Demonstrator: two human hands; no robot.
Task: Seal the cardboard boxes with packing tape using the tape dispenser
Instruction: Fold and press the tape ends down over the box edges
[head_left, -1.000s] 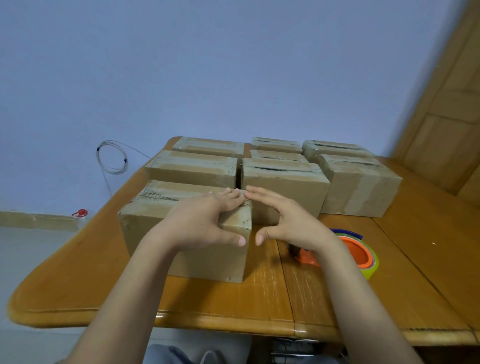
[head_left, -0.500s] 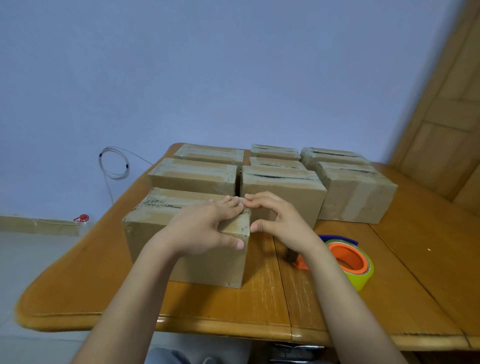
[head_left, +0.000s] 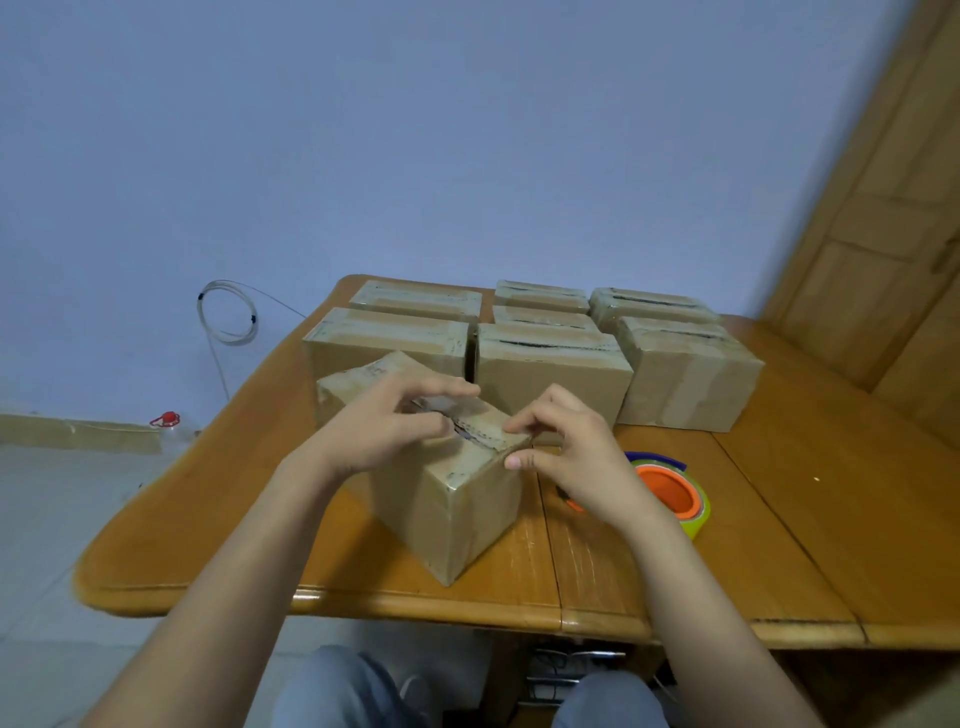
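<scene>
Head view is showing the wooden table (head_left: 779, 545) carrying every box in the job. Seven rear boxes (head_left: 550, 374) are sitting in rows against its far edge. Glossy strips are running along most of their tops, so they are looking taped. A few are showing a dark slit down the middle, and I cannot tell whether those seams are fully closed.

The near box (head_left: 447, 509) is standing apart from them toward the front edge, turned corner-on to the person. This seems to be the one being worked.

The left hand (head_left: 384, 426) is lying across the top of it, with loosely extended fingers (head_left: 441, 387) pressing one flap down. The right hand (head_left: 576, 457) is pinching the top edge at the near end of the box between forefinger and thumb (head_left: 519, 461), its other fingers curling narrow.

The tape dispenser (head_left: 670, 491), orange core inside a yellow-green roll, is resting on the table just behind the right wrist, with neither hand on it.

The seam (head_left: 475, 434) of the near box is gaping between ragged flap edges with no fresh strip across it. By my reading, the flaps are only being squared up. Picking up the dispenser, taping and cutting are all left for this box.
</scene>
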